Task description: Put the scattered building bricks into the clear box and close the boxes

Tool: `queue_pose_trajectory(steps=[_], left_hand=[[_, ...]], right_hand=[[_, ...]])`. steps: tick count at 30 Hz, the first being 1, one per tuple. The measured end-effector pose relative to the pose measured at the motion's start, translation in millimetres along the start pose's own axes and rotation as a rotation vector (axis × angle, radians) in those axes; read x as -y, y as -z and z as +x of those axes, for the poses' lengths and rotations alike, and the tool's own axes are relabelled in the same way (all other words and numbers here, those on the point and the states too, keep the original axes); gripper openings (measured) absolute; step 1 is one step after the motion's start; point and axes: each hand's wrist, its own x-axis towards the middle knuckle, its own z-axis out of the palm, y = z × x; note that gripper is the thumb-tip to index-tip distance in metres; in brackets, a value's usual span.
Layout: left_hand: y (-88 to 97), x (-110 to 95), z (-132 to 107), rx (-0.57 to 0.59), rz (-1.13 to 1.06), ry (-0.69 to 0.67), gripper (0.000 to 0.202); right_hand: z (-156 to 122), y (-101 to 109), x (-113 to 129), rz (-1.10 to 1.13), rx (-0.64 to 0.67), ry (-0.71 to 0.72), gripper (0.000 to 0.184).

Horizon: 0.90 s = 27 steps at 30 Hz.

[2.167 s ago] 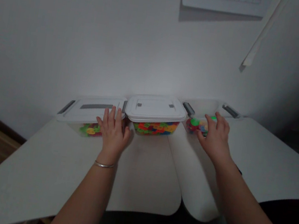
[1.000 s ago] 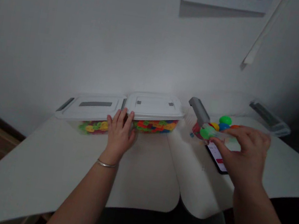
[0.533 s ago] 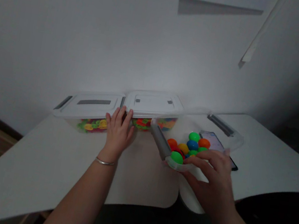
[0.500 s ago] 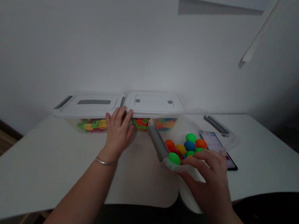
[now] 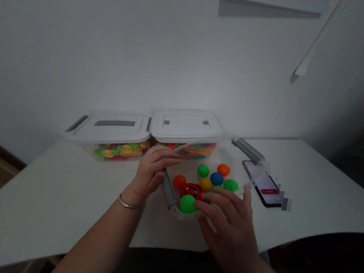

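Note:
A clear lidless plastic box [image 5: 247, 151] with grey side handles sits in front of me, holding several coloured balls [image 5: 216, 178] and a red toy. My right hand [image 5: 227, 225] grips its near rim, fingers curled over the edge beside a green ball [image 5: 187, 204]. My left hand [image 5: 152, 174], with a bracelet at the wrist, is closed on the box's left end by the grey handle [image 5: 168, 191].
Two lidded clear boxes of coloured pieces stand against the wall: one on the left [image 5: 111, 128], one in the middle [image 5: 186, 126]. A phone [image 5: 265, 185] with a lit screen lies to the right of the open box. The white table [image 5: 56, 200] has a curved cut-out near me.
The open box has been drawn leftward and nearer to me, off the phone. My left hand left the lidded boxes and took the open box's left end.

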Motion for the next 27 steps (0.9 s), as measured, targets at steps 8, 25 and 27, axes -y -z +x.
queue_pose_trajectory(steps=[8, 25, 27], left_hand=[[10.7, 4, 0, 0.015, -0.261, 0.253, 0.053], [25.2, 18, -2, -0.057, -0.741, 0.610, 0.026], [25.8, 20, -2, -0.049, -0.810, 0.638, 0.022]], right_hand=[[-1, 11, -16, -0.153, -0.014, 0.128, 0.027], [-2, 7, -69, -0.082, 0.065, 0.104, 0.018], [2, 10, -63, -0.089, 0.100, 0.124, 0.021]])
